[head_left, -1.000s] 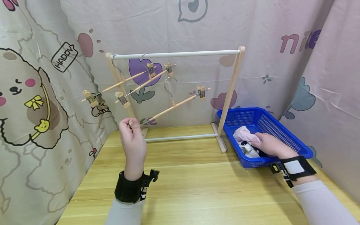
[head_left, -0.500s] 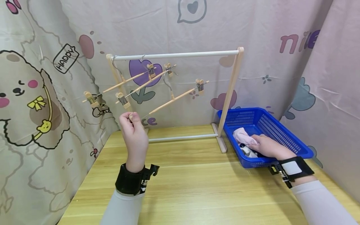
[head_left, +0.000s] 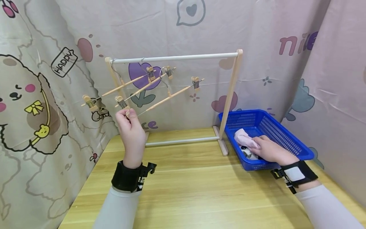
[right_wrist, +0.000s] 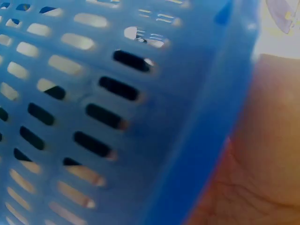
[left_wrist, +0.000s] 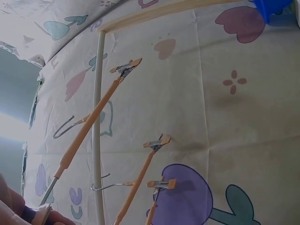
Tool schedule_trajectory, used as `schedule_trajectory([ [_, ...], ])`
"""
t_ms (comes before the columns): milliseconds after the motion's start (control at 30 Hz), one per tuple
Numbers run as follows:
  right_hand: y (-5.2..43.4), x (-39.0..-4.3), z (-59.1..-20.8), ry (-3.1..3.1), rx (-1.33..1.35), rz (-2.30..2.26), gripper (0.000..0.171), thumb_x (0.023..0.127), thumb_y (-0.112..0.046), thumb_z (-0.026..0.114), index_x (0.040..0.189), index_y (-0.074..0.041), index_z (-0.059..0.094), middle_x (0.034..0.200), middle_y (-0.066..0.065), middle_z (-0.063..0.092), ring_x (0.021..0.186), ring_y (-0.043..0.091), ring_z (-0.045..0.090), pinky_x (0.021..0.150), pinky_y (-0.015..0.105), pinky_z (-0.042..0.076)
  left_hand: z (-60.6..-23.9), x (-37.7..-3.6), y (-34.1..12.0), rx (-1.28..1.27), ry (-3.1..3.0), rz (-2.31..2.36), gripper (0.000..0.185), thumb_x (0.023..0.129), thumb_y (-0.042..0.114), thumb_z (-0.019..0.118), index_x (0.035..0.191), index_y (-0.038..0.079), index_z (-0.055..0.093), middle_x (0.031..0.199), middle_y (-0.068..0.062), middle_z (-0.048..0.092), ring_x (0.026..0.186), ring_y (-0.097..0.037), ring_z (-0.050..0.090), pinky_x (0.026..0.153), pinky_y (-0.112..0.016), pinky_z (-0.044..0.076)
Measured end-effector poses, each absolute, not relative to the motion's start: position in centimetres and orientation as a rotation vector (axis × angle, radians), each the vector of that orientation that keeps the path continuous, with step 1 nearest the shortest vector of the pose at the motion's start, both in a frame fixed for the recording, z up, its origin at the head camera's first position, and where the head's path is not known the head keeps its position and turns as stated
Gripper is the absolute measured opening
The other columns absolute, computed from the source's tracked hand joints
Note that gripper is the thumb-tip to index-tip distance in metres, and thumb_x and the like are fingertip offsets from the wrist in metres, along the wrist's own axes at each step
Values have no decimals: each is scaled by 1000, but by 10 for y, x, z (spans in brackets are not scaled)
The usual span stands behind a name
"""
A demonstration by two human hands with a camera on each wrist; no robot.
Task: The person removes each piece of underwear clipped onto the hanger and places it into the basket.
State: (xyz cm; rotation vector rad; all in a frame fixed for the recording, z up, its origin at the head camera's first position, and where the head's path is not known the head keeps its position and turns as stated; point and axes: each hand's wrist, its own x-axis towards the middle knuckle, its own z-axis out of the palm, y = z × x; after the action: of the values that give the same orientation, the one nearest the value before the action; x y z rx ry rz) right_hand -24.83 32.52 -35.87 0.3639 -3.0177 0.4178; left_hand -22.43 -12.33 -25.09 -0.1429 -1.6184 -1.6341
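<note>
At the left, my left hand (head_left: 131,136) pinches the near clip of a wooden clip hanger (head_left: 168,96). This hanger slants up to the right, its metal hook free of the rack's bar; the left wrist view shows the same hanger (left_wrist: 82,133) lengthwise. Inside the blue basket (head_left: 288,135), my right hand (head_left: 271,150) grips a pale pink cloth (head_left: 243,138) between thumb and fingers. Under it lies a white and dark cloth (head_left: 249,153), partly covered. In the right wrist view the basket wall (right_wrist: 154,122) hides the fingers.
A small wooden rack with a white top bar (head_left: 188,58) stands at the table's back. Two more clip hangers, one with its wooden rod (head_left: 123,85) at far left, hang from its left end. A patterned curtain (head_left: 183,35) closes off the back and sides.
My left hand has risen and drifted left, carrying the hanger up toward the bar. My right hand stays in the basket, and the pink cloth has shifted slightly in its grip.
</note>
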Motion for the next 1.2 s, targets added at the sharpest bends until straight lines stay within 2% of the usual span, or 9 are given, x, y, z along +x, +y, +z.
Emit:
schedule_trajectory([
  [200, 317, -244, -352, -2964, 291, 417, 50, 101, -28, 66, 137, 4, 57, 135, 39, 47, 119, 58, 49, 94, 76, 43, -241, -231, -125, -116, -1639, -1576, 12, 112, 21, 40, 107, 10, 40, 83, 1, 31, 71, -9, 30, 74, -25, 27],
  [500, 301, -238, -342, -2879, 238, 398, 51, 100, -30, 66, 140, 0, 56, 147, 40, 38, 136, 63, 31, 105, 83, 24, -225, -241, -125, -112, -1643, -1592, 14, 112, 22, 39, 105, 10, 36, 91, 0, 29, 80, -12, 32, 79, -25, 27],
  [867, 288, -230, -337, -2759, 198, 499, 43, 101, -27, 68, 135, -3, 61, 152, 33, 38, 139, 62, 28, 104, 82, 19, -217, -257, -112, -58, -1640, -1615, 16, 112, 23, 40, 110, 7, 37, 90, -1, 31, 82, -14, 35, 79, -26, 29],
  [1200, 285, -226, -338, -2670, 211, 516, 33, 100, -20, 67, 128, -2, 66, 148, 30, 45, 139, 57, 31, 104, 79, 21, -216, -266, -109, -49, -1687, -1563, 21, 112, 24, 39, 112, 3, 38, 93, -1, 30, 85, -15, 34, 81, -25, 28],
])
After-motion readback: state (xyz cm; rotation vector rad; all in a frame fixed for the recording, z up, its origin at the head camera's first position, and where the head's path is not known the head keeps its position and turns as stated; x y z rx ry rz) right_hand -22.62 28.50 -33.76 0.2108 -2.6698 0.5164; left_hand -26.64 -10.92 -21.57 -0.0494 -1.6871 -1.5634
